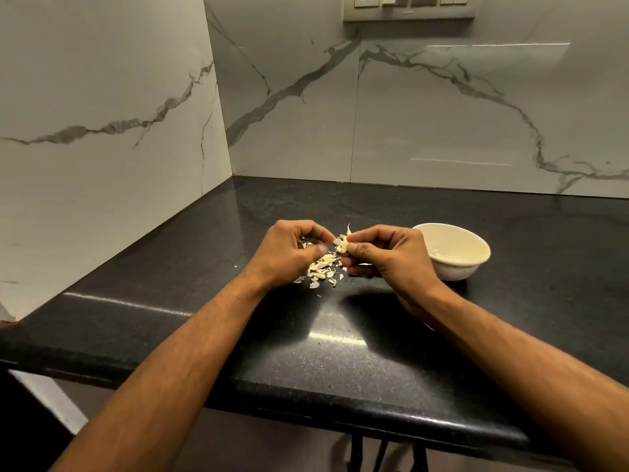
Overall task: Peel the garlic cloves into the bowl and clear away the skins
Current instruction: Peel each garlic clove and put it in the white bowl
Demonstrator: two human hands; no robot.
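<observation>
Both hands meet above the black countertop (340, 352). My right hand (384, 253) pinches a pale garlic clove (342, 245) between thumb and forefinger, a strip of skin sticking up from it. My left hand (289, 253) has its fingers curled, its fingertips at the clove's left side. Below the hands lies a small heap of garlic skins and bits (321, 270). A cream bowl (476, 257) stands just right of my right hand, with a pale piece inside near its left wall.
Marble-patterned walls close the counter at the back and on the left, forming a corner. A switch and socket panel (408, 6) sits high on the back wall. The counter's front edge runs below my forearms.
</observation>
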